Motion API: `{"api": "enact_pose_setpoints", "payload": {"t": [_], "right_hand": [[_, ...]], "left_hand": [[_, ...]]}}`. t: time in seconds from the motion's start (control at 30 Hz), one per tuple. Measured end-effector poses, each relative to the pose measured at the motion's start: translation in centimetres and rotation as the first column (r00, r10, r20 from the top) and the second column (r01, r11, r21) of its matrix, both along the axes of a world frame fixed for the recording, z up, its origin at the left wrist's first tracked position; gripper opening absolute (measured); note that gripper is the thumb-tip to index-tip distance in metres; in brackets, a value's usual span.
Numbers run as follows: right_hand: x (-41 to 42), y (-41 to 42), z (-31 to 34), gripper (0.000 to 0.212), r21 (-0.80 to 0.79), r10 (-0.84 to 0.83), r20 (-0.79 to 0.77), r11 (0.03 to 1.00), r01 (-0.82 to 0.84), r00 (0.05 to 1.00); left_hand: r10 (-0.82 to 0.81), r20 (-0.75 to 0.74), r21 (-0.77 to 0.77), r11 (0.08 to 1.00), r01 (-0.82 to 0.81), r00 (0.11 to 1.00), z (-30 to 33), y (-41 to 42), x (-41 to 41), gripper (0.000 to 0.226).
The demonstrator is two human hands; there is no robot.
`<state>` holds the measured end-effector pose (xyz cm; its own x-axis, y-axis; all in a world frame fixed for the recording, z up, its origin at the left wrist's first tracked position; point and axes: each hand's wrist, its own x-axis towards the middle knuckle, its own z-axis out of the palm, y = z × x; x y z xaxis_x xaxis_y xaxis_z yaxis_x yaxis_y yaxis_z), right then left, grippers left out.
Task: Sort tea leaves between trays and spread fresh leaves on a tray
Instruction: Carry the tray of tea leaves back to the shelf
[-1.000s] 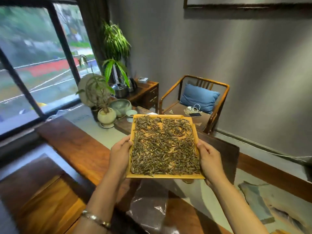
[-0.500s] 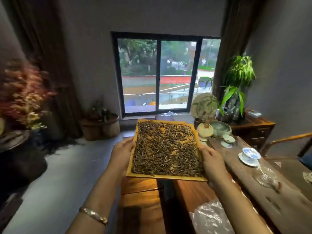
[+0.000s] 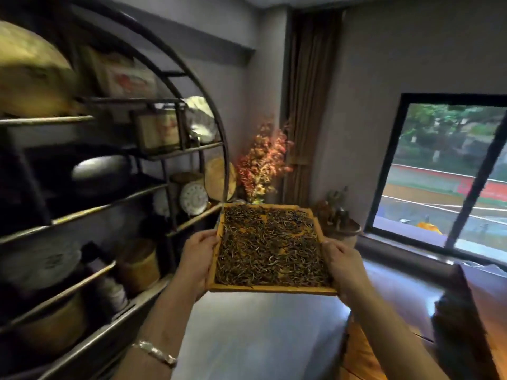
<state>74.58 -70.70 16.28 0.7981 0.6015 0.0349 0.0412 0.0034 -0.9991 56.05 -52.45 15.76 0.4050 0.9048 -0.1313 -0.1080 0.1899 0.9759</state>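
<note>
- A person is holding a shallow rectangular yellow wooden tray (image 3: pixel 270 288) in the air, between both hands, above the grey floor (image 3: pixel 260 335).
- The left hand (image 3: pixel 198 261) is gripping the tray's left edge; the right hand (image 3: pixel 343 266) is gripping its right edge.
- Thin dark dried tea leaves (image 3: pixel 270 244) are covering the tray.
- A round black metal shelf (image 3: pixel 115 187) is standing just left of it.

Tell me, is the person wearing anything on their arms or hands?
Both forearms are bare, with no sleeves showing and no gloves on the left hand or the right hand. The only thing worn is a shiny silver-coloured bracelet round the left wrist. It looks like a flat band of links. No rings or watch can be seen.
</note>
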Motion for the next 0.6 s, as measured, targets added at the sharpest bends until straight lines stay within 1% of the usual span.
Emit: {"api": "enact_pose_setpoints", "payload": {"t": [0.13,0.3,0.47,0.6], "right_hand": [[-5.9,10.4,0.6,0.032,-0.038,0.158,-0.004,0.987,-0.158,0.987],[-14.2,22.0,0.8,0.032,-0.081,0.335,0.007,0.939,-0.334,0.942],[-23.1,31.5,0.8,0.032,-0.084,0.543,0.023,0.838,-0.539,0.84],[-30.3,37.4,0.6,0.032,-0.079,0.667,0.021,0.744,-0.664,0.745]], "left_hand": [[0.184,-0.069,0.051,0.982,-0.181,0.981,0.8,6.9,-8.6,0.023],[0.391,-0.064,0.094,0.918,-0.385,0.918,1.5,13.4,-19.4,0.02],[0.565,-0.032,0.076,0.824,-0.561,0.825,1.7,17.3,-30.0,0.019],[0.709,-0.048,0.059,0.705,-0.707,0.704,1.1,18.9,-37.4,0.017]]}}
